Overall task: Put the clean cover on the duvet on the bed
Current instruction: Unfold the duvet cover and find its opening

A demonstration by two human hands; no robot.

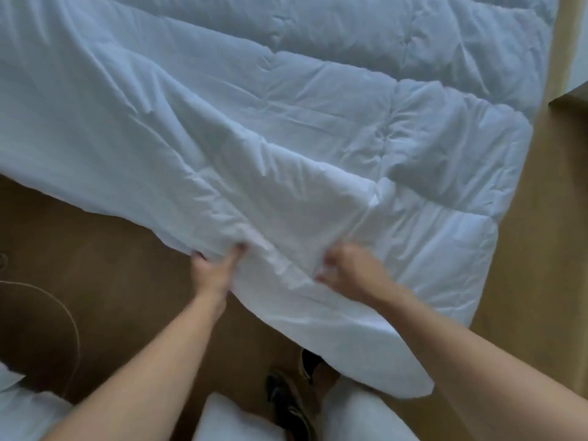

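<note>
At the near edge, above the brown carpeted floor, the left hand and right hand each pinch the smooth white fabric cover in closed fingers; farther right lies the quilted white duvet.
</note>
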